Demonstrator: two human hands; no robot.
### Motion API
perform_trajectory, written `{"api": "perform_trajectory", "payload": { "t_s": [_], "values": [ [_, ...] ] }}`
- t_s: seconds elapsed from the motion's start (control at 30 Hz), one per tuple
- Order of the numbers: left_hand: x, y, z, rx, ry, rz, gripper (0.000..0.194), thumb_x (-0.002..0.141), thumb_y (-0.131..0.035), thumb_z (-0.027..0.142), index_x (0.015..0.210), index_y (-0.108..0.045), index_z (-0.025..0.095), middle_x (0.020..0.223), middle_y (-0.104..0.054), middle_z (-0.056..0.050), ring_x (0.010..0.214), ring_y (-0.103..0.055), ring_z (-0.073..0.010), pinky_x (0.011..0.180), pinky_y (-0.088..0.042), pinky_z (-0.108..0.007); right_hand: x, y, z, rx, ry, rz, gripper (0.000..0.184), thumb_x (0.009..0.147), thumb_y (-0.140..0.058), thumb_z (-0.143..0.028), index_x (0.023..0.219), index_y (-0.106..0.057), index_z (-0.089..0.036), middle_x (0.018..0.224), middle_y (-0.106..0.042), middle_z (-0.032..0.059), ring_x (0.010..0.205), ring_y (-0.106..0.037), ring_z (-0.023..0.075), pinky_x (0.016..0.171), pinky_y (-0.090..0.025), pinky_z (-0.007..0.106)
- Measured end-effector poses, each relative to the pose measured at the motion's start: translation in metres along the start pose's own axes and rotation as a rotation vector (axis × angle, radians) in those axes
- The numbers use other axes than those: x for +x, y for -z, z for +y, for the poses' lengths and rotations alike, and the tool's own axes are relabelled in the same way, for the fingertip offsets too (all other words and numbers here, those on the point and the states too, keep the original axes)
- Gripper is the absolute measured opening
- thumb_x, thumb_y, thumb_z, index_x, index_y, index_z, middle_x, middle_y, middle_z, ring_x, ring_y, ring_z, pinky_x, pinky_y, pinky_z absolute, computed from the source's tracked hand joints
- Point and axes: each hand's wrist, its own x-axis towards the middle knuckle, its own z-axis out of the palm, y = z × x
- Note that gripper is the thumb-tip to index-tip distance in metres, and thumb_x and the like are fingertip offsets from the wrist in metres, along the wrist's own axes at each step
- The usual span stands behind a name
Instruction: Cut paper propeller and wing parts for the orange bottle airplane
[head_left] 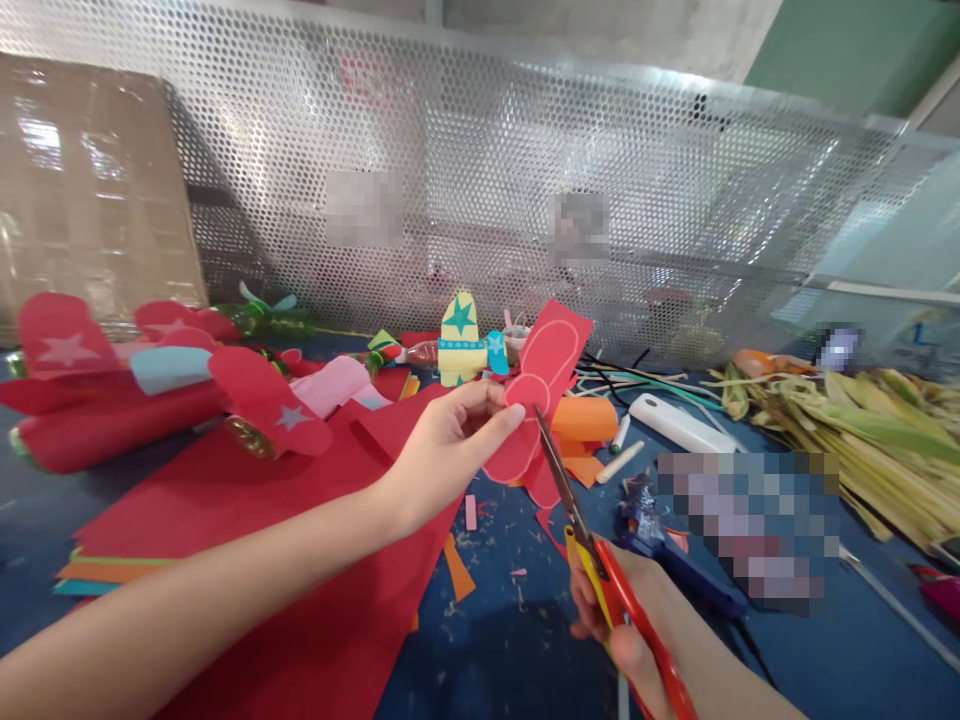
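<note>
At five o'clock from the paper, my right hand (660, 595) has its fingers wrapped around one pair of red-and-yellow-handled metal scissors (574, 510), blades at the paper. My left hand (435, 445) has its fingers pinched on that one red paper piece (556, 350) with white outlines. One stack of coloured paper sheets (322, 620) lies at eight; between its right edge and my right hand, the blue bench (502, 655) has open room. Farther: one yellow paper plane shape (450, 368) at ten.

1 head camera, facing forward and down.
</note>
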Motion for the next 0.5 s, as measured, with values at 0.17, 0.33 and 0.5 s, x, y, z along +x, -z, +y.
{"api": "perform_trajectory", "payload": {
  "t_s": [0.17,0.33,0.5],
  "values": [
    [0.000,-0.003,-0.005,-0.052,0.027,-0.062,0.019,0.079,-0.064,0.033,0.073,-0.059,0.016,0.069,-0.060,0.002,0.063,-0.054,-0.0098,0.062,-0.044,-0.021,-0.002,0.004,0.005,-0.093,0.064,-0.022,0.056,0.084,-0.043,-0.073,0.087,-0.055,-0.018,0.087,-0.064,0.0064,0.075,-0.062,0.0195,0.070,-0.052,0.034],
    [-0.005,-0.007,-0.005,-0.132,0.085,-0.143,0.014,0.079,-0.066,0.027,0.072,-0.060,0.015,0.073,-0.064,0.001,0.066,-0.058,-0.0095,0.064,-0.046,-0.020,-0.006,0.007,0.013,-0.141,0.042,-0.014,0.025,0.095,-0.056,-0.030,0.117,-0.059,-0.019,0.119,-0.060,0.0074,0.097,-0.063,0.0212,0.081,-0.054,0.040],
    [-0.010,-0.008,-0.004,-0.117,0.093,-0.157,0.013,0.080,-0.065,0.025,0.073,-0.061,0.014,0.073,-0.064,0.001,0.065,-0.058,-0.0092,0.063,-0.045,-0.019,-0.008,0.004,0.020,-0.157,0.036,-0.010,0.026,0.095,-0.056,-0.030,0.118,-0.059,-0.019,0.122,-0.060,0.0081,0.099,-0.062,0.0219,0.083,-0.054,0.041]
  ]
}}
